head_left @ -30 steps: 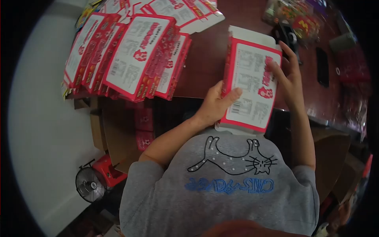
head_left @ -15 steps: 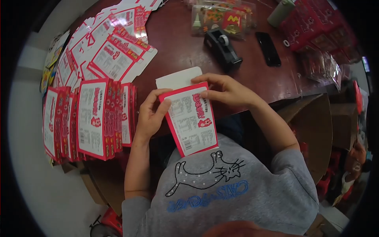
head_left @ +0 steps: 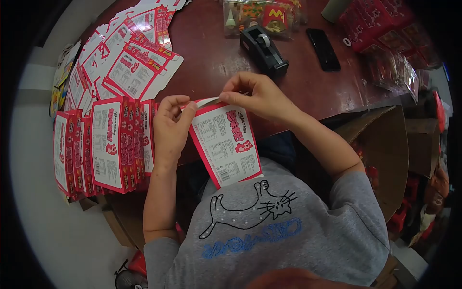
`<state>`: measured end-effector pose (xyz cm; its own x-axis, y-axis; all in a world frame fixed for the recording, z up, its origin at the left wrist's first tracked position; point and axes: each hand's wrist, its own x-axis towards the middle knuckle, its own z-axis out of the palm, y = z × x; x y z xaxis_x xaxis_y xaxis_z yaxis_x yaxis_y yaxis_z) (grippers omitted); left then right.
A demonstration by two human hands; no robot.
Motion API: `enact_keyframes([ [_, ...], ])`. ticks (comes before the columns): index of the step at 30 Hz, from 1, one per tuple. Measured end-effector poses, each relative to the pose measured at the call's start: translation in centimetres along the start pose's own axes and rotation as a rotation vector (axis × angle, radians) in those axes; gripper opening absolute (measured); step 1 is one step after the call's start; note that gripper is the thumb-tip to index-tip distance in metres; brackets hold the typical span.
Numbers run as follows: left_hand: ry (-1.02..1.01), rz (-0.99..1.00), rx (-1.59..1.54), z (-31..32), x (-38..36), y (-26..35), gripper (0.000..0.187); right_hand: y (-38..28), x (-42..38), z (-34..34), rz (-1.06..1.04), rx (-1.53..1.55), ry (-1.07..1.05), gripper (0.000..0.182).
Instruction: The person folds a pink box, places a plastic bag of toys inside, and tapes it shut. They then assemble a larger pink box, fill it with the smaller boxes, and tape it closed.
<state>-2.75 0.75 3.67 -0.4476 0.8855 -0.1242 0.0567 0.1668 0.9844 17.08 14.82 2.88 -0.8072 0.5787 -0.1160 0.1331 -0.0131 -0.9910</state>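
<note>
A red and white printed box (head_left: 226,144) leans against the grey shirt at the table's front edge, its open end away from me. My left hand (head_left: 172,120) pinches the box's upper left corner between thumb and fingers. At the upper right corner, my right hand (head_left: 252,96) is closed on the edge of the box near its white flap (head_left: 208,101). The flap is folded over and shows only as a narrow strip between the two hands. Several similar boxes (head_left: 107,144) stand packed side by side to the left of my left hand.
Flat printed cartons (head_left: 132,67) lie overlapping at the back left. A black tape dispenser (head_left: 264,50), a phone (head_left: 323,49) and clear packs (head_left: 262,18) lie beyond my right hand. Pink boxes (head_left: 380,24) and a green-grey cylinder (head_left: 335,9) stand at the back right.
The white flap, which stood out from the box's top, has been bent down to a thin strip. Both hands have moved slightly left, and the right one also toward the back.
</note>
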Motion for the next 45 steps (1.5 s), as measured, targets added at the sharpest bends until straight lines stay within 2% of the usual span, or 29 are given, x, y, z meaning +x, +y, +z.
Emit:
enact_keyframes([
  [1, 0.019, -0.004, 0.021, 0.0, 0.2, 0.2, 0.020, -0.6, 0.2, 0.1, -0.001, 0.003, -0.006, 0.028],
  [3, -0.031, -0.014, 0.013, -0.4, 0.5, 0.2, 0.020, -1.8, 0.4, -0.4, 0.175, 0.128, 0.045, 0.028],
  [7, -0.134, -0.020, -0.099, 0.5, 0.5, 0.6, 0.020, -0.8, 0.5, -1.5, 0.215, 0.201, -0.019, 0.030],
  [9, -0.142, -0.020, -0.112, 0.7, 0.8, 0.2, 0.020, -0.8, 0.3, -1.5, 0.116, 0.130, -0.092, 0.032],
  [12, -0.143, -0.005, -0.121, 1.0, 0.8, 0.4, 0.021, -1.4, 0.2, -1.7, 0.107, 0.015, -0.104, 0.030],
  [14, -0.145, 0.009, -0.121, 1.2, 1.0, 1.0, 0.022, -1.5, 0.5, -1.7, 0.128, 0.072, -0.087, 0.029],
  [16, -0.075, -0.121, -0.041, 1.0, 1.5, 1.6, 0.022, -1.4, 0.6, -1.6, 0.152, 0.130, -0.072, 0.029],
  [17, -0.075, -0.123, -0.040, 0.9, 1.4, 1.6, 0.022, -1.5, 0.6, -1.6, 0.146, 0.120, -0.071, 0.027],
  [20, -0.134, -0.091, 0.008, 0.4, 1.4, 1.5, 0.022, -1.3, 0.4, -2.4, 0.098, 0.084, -0.113, 0.027],
  [22, -0.228, 0.022, -0.122, 0.0, 0.6, 0.8, 0.017, -1.1, -0.3, -3.0, 0.063, 0.066, -0.158, 0.028],
  [25, -0.275, 0.120, -0.063, -0.2, -0.6, 0.6, 0.015, -1.1, -1.4, -3.4, 0.049, 0.056, -0.206, 0.031],
  [27, -0.258, 0.087, -0.067, -0.3, -1.0, 0.5, 0.016, -1.0, -1.9, -3.4, -0.170, -0.182, -0.229, 0.032],
  [29, -0.240, 0.061, -0.068, -0.2, -1.0, 0.7, 0.018, -1.3, -1.7, -3.5, -0.176, -0.255, -0.250, 0.035],
  [31, -0.112, 0.039, -0.123, 0.3, -0.5, 0.9, 0.019, -1.9, -1.3, -4.1, -0.188, -0.333, -0.268, 0.039],
  [32, -0.112, 0.050, -0.123, 0.2, 0.2, 0.6, 0.019, -2.3, -0.7, -4.9, -0.281, -0.393, -0.156, 0.046],
  [33, 0.038, 0.060, -0.171, -0.3, 1.2, -0.2, 0.019, -2.5, -0.1, -5.8, -0.371, -0.449, -0.046, 0.054],
  [34, 0.190, 0.066, -0.220, -1.0, 2.2, -1.2, 0.019, -2.1, 1.9, -8.2, -0.439, -0.513, 0.091, 0.063],
  [35, 0.260, 0.078, -0.226, -1.9, 3.1, -2.4, 0.024, -1.3, 4.6, -11.7, -0.509, -0.574, 0.229, 0.072],
  [36, 0.262, 0.089, -0.227, -2.0, 3.2, -3.1, 0.024, 0.0, 6.8, -15.7, -0.557, -0.801, 0.409, 0.081],
  [37, 0.305, 0.236, 0.201, -2.2, 3.0, -3.6, 0.030, 1.2, 8.4, -19.4, -0.600, -1.026, 0.598, 0.090],
  [38, 0.343, 0.378, 0.632, -2.4, 2.8, -3.6, 0.037, 2.4, 9.1, -21.9, -0.610, -1.027, 0.608, 0.090],
  [39, 0.275, 0.374, 0.711, -1.0, 1.8, -2.5, 0.055, 3.5, 9.6, -24.0, -0.605, -1.184, 0.636, 0.100],
  [41, -0.050, 0.624, 1.044, 0.6, 1.3, -0.7, 0.067, 3.8, 10.2, -24.9, -0.599, -1.342, 0.665, 0.109],
  [42, -0.236, 0.609, 1.040, 1.3, 1.5, -0.5, 0.074, 3.7, 10.5, -24.4, -0.487, -1.467, 0.592, 0.114],
  [44, -0.315, 0.604, 1.111, 2.8, 2.4, -0.6, 0.075, 3.3, 10.9, -23.5, -0.362, -1.585, 0.523, 0.120],
  [45, -0.393, 0.596, 1.180, 3.3, 2.9, -0.7, 0.076, 3.0, 11.0, -23.3, -0.337, -1.550, 0.501, 0.108],
])
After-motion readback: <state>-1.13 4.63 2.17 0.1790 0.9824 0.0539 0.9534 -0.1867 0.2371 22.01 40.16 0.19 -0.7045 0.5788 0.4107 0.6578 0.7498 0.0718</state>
